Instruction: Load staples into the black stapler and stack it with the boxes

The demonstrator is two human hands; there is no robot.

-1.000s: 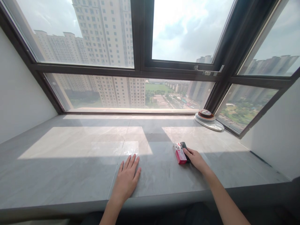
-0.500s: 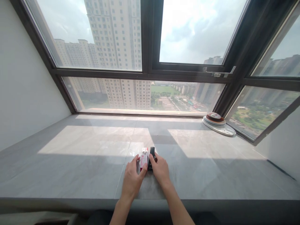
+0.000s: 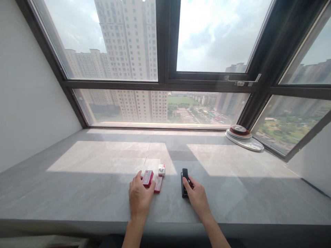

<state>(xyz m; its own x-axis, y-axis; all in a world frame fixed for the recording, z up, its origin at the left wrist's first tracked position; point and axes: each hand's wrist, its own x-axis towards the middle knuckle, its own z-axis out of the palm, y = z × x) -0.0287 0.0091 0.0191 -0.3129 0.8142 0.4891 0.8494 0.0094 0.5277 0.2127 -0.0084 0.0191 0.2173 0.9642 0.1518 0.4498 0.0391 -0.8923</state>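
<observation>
Near the front middle of the grey sill, my left hand [image 3: 141,194] grips a red and white box [image 3: 147,178] between thumb and fingers. Just right of that box lies a flatter red and pale box [image 3: 158,184], partly hidden by my thumb and the held box. Behind it sits a small white box [image 3: 161,169] with red and dark print. Farther right, my right hand [image 3: 197,196] is closed on a black stapler [image 3: 184,182], thumb on its top and fingers along its right side.
A stack of plates [image 3: 239,132] stands at the back right corner, by the dark window frame [image 3: 160,86]. The grey stone sill [image 3: 90,193] ends at a front edge near my forearms. A white wall [image 3: 31,96] rises at the left.
My hands have moved apart. The stapler has shifted right with my right hand, and my left hand has carried one box left, away from the flat box and the small white box.
</observation>
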